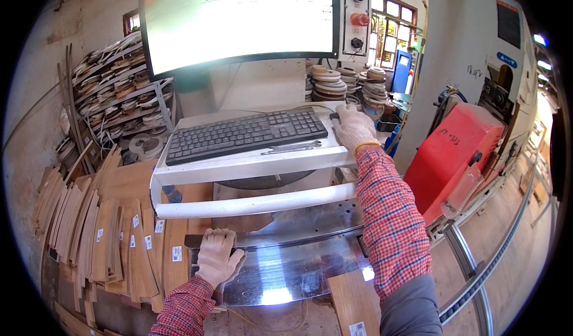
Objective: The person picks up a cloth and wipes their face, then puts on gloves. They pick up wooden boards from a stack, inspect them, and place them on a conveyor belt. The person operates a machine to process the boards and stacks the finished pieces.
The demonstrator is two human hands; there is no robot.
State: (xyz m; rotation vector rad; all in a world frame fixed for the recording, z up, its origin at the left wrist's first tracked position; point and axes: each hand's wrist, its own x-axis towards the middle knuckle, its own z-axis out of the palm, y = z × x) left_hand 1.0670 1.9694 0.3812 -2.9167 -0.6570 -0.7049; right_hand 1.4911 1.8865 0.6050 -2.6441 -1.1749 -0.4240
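My right hand (354, 128), in a pale work glove, rests over a dark computer mouse (335, 116) at the right end of a white console shelf (239, 170). Its fingers curl around the mouse, which is mostly hidden. Just left of it lie a black keyboard (246, 134) and a metal wrench (292, 147). Lower down, my gloved left hand (218, 256) has its fingers bent over a long dark strip (194, 240) along the far side of a shiny metal table (286, 273). The thumb points to the right, and the fingertips are partly hidden.
A large lit monitor (239, 28) hangs above the keyboard, beside a control panel with knobs (357, 16). Several labelled wooden strips (113, 246) lie at left. A wooden board (353, 303) sits near my right forearm. A red machine cover (456, 151) and a rail (471, 276) stand at right.
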